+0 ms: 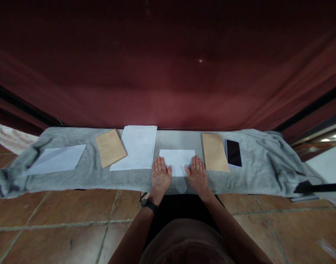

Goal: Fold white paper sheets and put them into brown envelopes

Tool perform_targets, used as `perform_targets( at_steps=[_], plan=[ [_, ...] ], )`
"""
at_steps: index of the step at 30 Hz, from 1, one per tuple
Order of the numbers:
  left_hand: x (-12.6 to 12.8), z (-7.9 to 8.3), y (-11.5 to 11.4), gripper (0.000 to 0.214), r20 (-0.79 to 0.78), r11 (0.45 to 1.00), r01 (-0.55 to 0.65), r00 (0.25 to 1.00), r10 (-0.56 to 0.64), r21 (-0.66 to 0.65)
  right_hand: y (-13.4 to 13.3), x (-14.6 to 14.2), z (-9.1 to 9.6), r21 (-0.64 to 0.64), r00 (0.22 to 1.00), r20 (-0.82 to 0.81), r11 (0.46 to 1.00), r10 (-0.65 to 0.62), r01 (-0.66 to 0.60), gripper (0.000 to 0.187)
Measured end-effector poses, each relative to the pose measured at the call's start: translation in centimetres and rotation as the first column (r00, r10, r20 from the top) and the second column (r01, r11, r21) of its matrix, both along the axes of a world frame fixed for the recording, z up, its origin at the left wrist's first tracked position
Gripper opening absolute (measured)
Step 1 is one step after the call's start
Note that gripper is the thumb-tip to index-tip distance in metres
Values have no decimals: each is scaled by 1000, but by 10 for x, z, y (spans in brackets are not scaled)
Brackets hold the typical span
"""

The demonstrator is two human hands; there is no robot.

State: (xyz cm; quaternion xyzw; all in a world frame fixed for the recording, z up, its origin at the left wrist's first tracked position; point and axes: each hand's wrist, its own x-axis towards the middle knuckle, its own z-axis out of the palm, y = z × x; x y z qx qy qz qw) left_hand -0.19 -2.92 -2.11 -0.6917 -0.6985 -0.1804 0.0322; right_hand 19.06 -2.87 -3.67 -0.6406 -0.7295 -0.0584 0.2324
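Observation:
A white sheet of paper (177, 161) with a faint crease down its middle lies on the grey cloth (181, 139) in front of me. My left hand (160, 174) rests flat at the sheet's left edge, fingers stretched out and pointing away from me. At the right edge my right hand (197, 174) lies flat in the same way, thumb on the paper. Neither hand grips anything. Just right of my right hand is a brown envelope (215, 151). Left of my left hand lies a stack of larger white sheets (139, 146).
Another brown envelope (110, 147) overlaps the stack's left side. Farther left is a white paper (58, 159). A dark-screened phone (234, 153) lies beside the right envelope. Behind the narrow cloth-covered surface hangs a dark red curtain (178, 106); floor tiles (82, 209) show in front.

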Motion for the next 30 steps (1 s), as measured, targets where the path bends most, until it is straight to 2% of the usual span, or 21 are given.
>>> perform_targets(
  at_steps=[4, 10, 14, 19, 23, 30],
  plan=[
    [1, 0, -6, 64, 1, 999, -33, 999, 33, 38, -2, 0, 1, 6, 1000, -14, 1000, -22, 22, 68],
    [1, 10, -11, 61, -17, 999, -45, 999, 45, -1, -6, -1, 6, -57, 998, -17, 997, -58, 57, 67],
    [5, 19, -2, 59, -2, 992, 122, 993, -122, -38, -2, -8, 16, -76, 998, -55, 996, 40, -44, 65],
    [18, 22, 24, 58, 13, 926, 357, 934, -358, -123, 24, -26, 28, -166, 968, -93, 955, 233, -245, 58],
    [22, 18, 39, 58, -33, 906, 383, 918, -395, -180, 41, -33, 24, -199, 960, -80, 939, 269, -280, 55],
    [17, 10, 47, 57, -60, 924, 345, 932, -358, -167, 48, -32, 11, -142, 975, -26, 965, 219, -221, 50]
  ],
)
